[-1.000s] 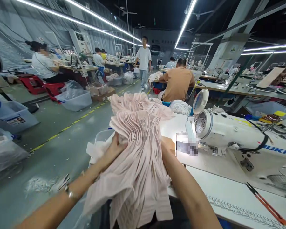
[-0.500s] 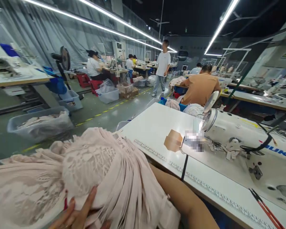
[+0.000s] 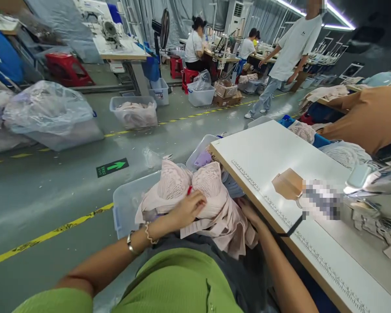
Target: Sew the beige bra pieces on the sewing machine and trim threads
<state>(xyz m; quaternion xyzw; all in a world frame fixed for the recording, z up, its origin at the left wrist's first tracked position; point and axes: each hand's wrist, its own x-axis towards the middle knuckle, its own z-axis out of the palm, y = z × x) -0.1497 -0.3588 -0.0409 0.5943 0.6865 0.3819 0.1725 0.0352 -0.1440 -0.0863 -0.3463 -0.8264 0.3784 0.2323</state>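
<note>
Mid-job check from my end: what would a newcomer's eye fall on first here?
Probably the pale pink bras bunched in front of the person's green top, with the left hand over them and the right hand at their side. Next, the white table on the right, with ruler markings along its near edge, and the green arrow sign on the floor at the left.

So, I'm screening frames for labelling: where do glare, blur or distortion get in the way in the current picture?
Head view: bright glare and softness on the sewing machine; a pixelated patch hides part of the white tabletop; the person in the aisle looks slanted near the edge; the left hand and pale garments read clearly enough, the right hand is dimmer.
</note>
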